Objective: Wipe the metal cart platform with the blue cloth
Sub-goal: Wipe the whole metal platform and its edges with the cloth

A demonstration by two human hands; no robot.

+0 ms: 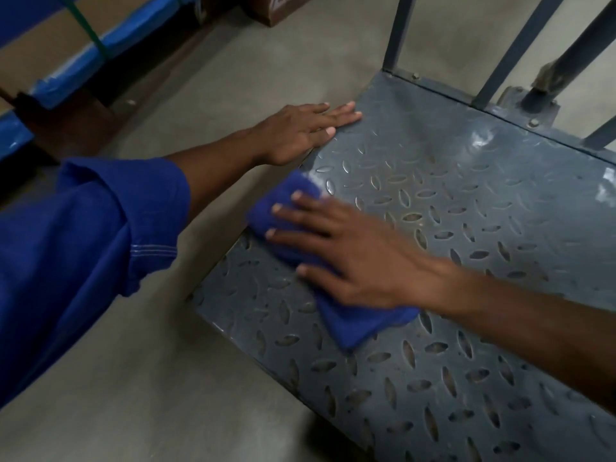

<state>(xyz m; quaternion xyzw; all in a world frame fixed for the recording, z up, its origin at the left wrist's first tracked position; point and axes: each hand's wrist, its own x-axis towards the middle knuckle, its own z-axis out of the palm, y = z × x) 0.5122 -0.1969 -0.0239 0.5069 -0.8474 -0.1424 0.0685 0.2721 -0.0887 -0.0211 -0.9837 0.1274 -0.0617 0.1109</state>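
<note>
Blue cloth [336,315] lies bunched on the diamond-plate cart platform [466,201], near its left edge. Your right hand [350,255] presses flat on the cloth, fingers spread, not clenched. Your left hand [300,131] rests open, palm down, on the platform's far left edge, apart from the cloth.

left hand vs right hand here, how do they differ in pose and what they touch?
The right hand lies flat on the blue cloth, fingers spread, pressing it onto the platform; the left hand touches no cloth. The left hand rests at the platform's edge, fingers together, while the right hand sits further in on the tread plate. The right hand looks motion-blurred; the left hand is sharper. Both are bare, palm down.
</note>
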